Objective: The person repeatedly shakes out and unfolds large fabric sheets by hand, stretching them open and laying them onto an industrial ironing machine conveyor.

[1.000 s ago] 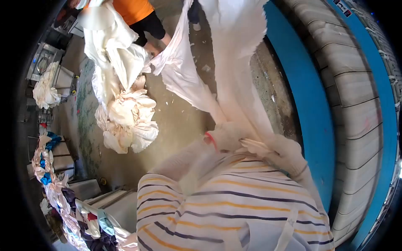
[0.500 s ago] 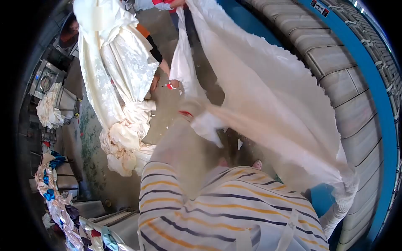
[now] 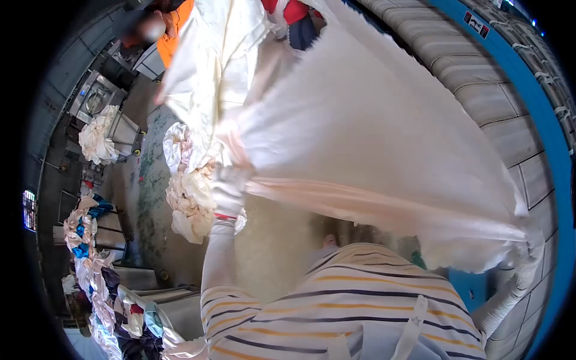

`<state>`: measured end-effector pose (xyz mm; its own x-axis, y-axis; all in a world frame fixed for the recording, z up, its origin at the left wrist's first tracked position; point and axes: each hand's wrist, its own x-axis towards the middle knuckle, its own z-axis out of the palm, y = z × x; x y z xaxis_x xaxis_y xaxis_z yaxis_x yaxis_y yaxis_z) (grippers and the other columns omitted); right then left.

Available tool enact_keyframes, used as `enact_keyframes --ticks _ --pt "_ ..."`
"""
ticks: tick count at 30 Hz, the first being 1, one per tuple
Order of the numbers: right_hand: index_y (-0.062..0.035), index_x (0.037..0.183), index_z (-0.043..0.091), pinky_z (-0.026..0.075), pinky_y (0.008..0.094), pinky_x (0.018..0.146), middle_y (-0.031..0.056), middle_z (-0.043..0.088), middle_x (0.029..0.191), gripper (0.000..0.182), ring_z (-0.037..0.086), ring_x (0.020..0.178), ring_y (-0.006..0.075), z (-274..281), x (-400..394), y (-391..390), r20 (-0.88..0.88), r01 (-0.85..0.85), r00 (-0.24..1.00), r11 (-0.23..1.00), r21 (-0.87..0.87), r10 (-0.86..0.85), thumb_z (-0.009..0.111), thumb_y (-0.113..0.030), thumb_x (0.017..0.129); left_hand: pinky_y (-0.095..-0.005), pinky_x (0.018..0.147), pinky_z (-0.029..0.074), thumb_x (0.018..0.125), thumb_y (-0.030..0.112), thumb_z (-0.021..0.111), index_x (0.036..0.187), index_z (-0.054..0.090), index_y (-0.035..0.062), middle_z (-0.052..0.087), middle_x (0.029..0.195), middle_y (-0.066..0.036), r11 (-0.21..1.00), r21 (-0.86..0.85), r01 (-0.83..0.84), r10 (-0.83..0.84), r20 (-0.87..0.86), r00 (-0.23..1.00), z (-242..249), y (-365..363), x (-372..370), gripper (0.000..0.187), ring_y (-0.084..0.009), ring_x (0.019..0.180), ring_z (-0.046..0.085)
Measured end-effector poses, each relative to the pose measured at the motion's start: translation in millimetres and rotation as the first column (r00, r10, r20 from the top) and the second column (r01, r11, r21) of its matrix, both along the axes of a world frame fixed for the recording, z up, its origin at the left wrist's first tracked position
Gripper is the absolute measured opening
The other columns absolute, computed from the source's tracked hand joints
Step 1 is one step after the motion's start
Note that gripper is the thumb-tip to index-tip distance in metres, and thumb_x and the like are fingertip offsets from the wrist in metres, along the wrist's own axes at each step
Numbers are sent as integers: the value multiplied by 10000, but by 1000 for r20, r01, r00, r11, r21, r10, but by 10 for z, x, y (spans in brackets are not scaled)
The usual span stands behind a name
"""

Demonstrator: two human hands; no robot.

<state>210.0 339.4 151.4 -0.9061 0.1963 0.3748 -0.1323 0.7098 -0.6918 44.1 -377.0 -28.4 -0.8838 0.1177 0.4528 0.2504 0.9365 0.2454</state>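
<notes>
A large off-white cloth sheet (image 3: 372,126) with a ragged edge is stretched between my two hands. My left hand (image 3: 229,186), in a white glove with a red band at the wrist, is closed on its left edge and slightly smeared by motion. Out at the far right, my right hand (image 3: 529,255), also gloved in white, grips the sheet's near right corner, where the fabric bunches. The sheet's far end runs up toward a person in red (image 3: 297,15); whether that person holds it I cannot make out.
A person in orange (image 3: 174,36) stands behind a cream patterned cloth (image 3: 219,54), above a cloth heap (image 3: 192,201). A padded roller machine (image 3: 474,84) with a blue frame (image 3: 534,120) runs along the right. Carts of laundry (image 3: 99,141) line the left.
My left hand has swung left and forward, pulling the sheet's edge out taut. My right hand stays at its corner. The person in orange has come into clearer view.
</notes>
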Motion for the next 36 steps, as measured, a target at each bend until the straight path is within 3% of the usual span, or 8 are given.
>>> enact_keyframes --ticks 2,4,10,16,18,24,30,36 --pt "-7 1072 597 428 358 900 121 607 1076 312 570 989 259 47 0 353 10 7 1000 996 89 -8 645 -239 869 -369 849 508 826 171 551 1152 579 190 609 1019 -94 812 -558 174 -147 92 985 229 555 -39 328 -235 960 596" --pt "-4 1077 601 431 360 899 128 610 1077 273 572 1007 260 243 -35 395 -92 -19 994 900 436 66 595 -218 907 -352 804 507 790 176 581 1068 626 207 623 978 -80 799 -548 246 -78 312 947 287 877 -239 284 -255 957 602" --pt "7 1090 609 442 368 890 136 618 1061 261 585 991 274 196 85 177 -31 -58 997 956 287 70 583 -176 906 -388 663 513 813 132 569 883 656 124 654 940 -71 736 -654 175 111 372 922 372 1297 -911 112 -259 885 658" --pt "5 1124 614 451 340 894 104 625 1115 271 593 1001 224 -453 389 449 96 254 965 956 -147 -242 542 -92 881 -400 718 485 726 155 624 909 629 126 599 977 -96 823 -521 227 -164 164 973 819 1192 -1194 186 -285 836 607" --pt "8 1145 607 459 318 882 97 626 1119 292 594 998 207 -607 394 669 142 272 958 944 -186 -248 522 -76 879 -396 747 483 732 190 623 888 624 128 599 981 -93 911 -101 401 -384 151 911 359 1098 -1202 168 -275 864 599" --pt "-10 1285 520 482 281 852 94 640 1102 454 610 988 202 -490 179 197 271 241 957 795 -556 -101 581 -62 838 -390 807 484 661 252 655 823 617 149 603 938 -56 429 27 903 -826 416 380 166 1962 -362 196 -256 899 582" --pt "-54 1143 601 493 315 727 86 668 1037 457 638 869 216 -497 -658 -1478 179 -371 924 906 205 338 752 -178 730 -405 667 495 663 228 643 829 624 152 606 874 -58 348 -113 931 -912 189 364 941 3301 -361 183 -276 775 599" --pt "-160 978 673 481 386 683 102 659 866 339 619 775 298 -710 -792 -2050 561 -337 720 913 -232 408 662 -452 807 -388 759 506 776 252 624 1032 617 104 617 933 -65 350 95 932 -880 374 292 1252 3242 -280 295 -285 879 618"
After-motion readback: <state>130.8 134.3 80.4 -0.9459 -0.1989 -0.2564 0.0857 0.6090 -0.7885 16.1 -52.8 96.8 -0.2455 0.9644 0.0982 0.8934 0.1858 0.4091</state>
